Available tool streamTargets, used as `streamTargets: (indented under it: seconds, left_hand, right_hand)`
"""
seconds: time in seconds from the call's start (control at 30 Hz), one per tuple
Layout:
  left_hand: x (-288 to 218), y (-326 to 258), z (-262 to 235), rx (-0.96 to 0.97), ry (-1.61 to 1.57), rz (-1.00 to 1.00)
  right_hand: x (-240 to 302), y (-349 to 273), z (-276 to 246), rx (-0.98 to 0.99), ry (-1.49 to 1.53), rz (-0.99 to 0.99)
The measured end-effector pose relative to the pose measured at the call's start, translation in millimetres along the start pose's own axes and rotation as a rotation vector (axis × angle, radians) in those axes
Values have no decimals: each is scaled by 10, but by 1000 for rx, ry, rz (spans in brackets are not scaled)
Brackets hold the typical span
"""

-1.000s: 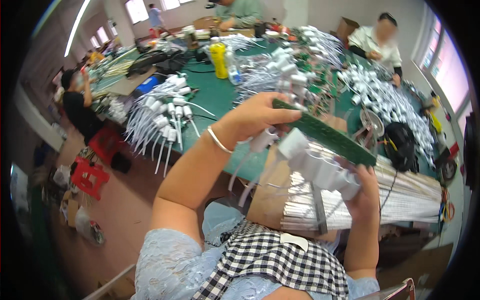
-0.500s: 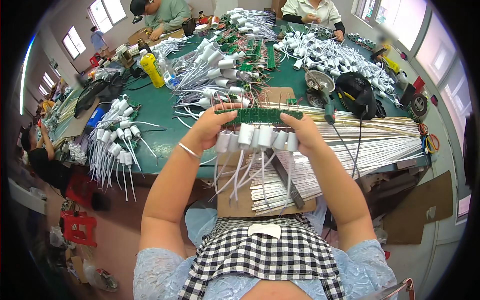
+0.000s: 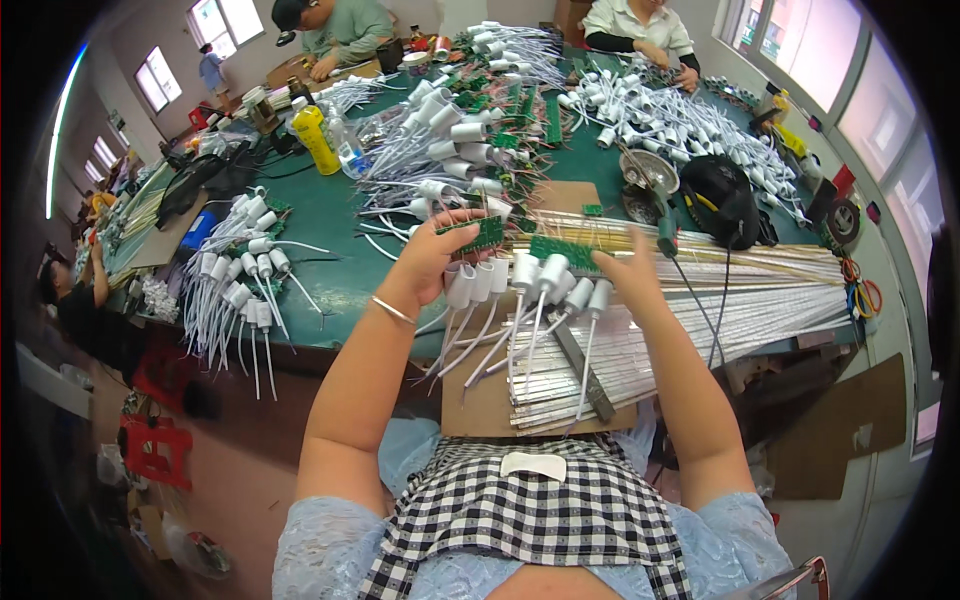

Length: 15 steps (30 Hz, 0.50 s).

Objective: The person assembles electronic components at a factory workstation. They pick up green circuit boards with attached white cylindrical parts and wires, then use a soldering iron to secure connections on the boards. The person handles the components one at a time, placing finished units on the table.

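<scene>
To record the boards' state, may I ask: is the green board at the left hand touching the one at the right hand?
Apart. The head view shows a clear gap between the left board and the right board.

The bottle (image 3: 316, 138) stands behind-left of the circuit boards (image 3: 563, 251).

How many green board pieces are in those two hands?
2: one board piece in the left hand, another board piece in the right hand. Others may be hidden.
</scene>
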<state>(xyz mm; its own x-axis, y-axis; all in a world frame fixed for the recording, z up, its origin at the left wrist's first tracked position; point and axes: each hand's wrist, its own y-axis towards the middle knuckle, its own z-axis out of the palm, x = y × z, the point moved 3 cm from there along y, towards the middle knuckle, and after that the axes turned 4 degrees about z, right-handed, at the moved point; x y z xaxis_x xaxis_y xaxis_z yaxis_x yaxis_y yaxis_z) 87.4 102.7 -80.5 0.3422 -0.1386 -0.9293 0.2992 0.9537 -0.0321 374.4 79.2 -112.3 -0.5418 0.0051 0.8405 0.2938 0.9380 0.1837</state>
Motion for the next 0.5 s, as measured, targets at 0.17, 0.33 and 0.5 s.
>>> streamTargets:
  seconds: [0.17, 0.33, 0.5]
  left_hand:
    - [-306, -247, 139, 297, -8, 57]
    - [-243, -309, 445, 327, -123, 85]
    - [152, -261, 462, -9, 82, 170]
  right_hand:
    - [999, -341, 128, 428, 386, -336]
    - [1141, -394, 477, 721, 643, -89]
    - [944, -353, 750, 416, 273, -184]
